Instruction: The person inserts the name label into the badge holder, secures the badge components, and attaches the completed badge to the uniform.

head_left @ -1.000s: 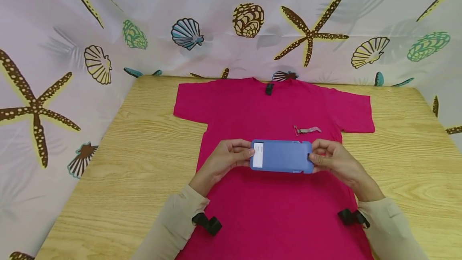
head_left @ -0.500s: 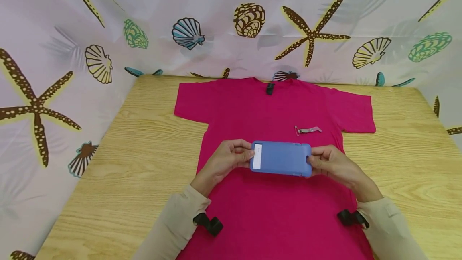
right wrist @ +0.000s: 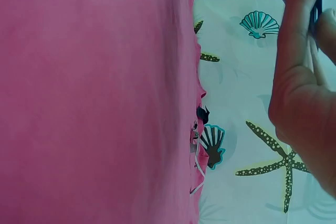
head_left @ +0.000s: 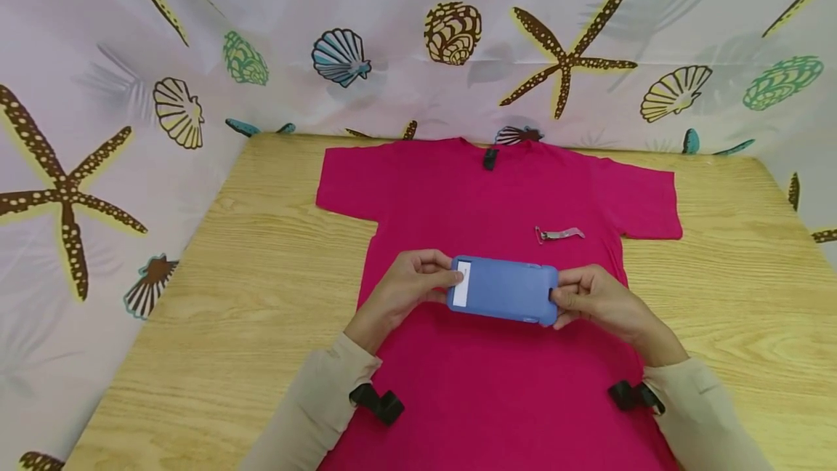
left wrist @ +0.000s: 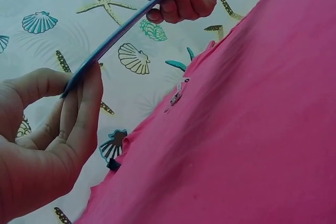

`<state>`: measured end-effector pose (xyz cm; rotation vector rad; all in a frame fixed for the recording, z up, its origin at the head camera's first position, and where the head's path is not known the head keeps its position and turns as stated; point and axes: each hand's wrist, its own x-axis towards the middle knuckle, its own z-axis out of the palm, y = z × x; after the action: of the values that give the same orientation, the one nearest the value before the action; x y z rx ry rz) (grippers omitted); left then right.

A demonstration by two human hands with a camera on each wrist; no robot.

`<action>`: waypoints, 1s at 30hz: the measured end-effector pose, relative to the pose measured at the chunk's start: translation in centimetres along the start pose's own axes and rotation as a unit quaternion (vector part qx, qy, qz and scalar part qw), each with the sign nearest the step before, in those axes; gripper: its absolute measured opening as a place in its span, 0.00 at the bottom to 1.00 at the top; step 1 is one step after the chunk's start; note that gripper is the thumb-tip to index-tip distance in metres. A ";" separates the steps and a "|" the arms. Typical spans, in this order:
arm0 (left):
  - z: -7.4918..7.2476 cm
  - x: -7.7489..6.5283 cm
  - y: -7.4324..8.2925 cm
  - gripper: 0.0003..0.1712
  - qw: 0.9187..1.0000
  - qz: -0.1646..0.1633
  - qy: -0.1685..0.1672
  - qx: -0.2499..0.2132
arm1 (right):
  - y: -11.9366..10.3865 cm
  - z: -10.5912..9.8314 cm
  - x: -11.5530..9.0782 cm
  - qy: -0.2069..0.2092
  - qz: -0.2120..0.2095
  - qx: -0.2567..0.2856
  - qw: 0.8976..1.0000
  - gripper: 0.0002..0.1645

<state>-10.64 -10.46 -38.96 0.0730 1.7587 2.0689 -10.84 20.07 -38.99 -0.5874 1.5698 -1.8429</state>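
A blue plastic badge holder [head_left: 503,291] with a white label at its left end hangs above a pink T-shirt [head_left: 490,391], its right end tilted slightly down. At the labelled end, my left hand [head_left: 404,293] pinches it between thumb and fingers. My right hand [head_left: 604,302] pinches the opposite end near a small notch. From the left wrist view the badge holder [left wrist: 118,35] appears edge-on and thin between both hands. Just beyond it, a badge clip [head_left: 559,235] with a clear strap lies on the shirt.
The T-shirt is spread flat on a wood-grain table [head_left: 275,260], sleeves toward the far edge. A small black tag [head_left: 490,159] shows at its collar. A curtain [head_left: 392,100] printed with shells and starfish encloses the back and sides.
The badge holder has shifted slightly left, and its right end has dropped a little along with my right hand. The clip and the shirt stay where they were.
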 end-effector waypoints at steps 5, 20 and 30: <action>0.0 -0.1 0.1 0.04 1.000 0.004 -0.001 0.007 | -0.1 0.2 0.0 0.009 -0.004 0.014 1.000 0.10; 0.5 -0.4 0.5 0.05 1.000 0.017 0.013 0.020 | -0.4 0.8 -0.2 0.110 0.024 -0.059 0.992 0.11; 1.0 -0.5 0.3 0.05 0.999 0.020 0.005 0.030 | -0.8 1.2 -0.1 0.107 0.035 -0.111 0.987 0.06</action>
<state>-9.92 -9.73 -38.37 0.1164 1.8398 2.0462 -10.02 19.38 -37.99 -0.4354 1.9302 -1.7365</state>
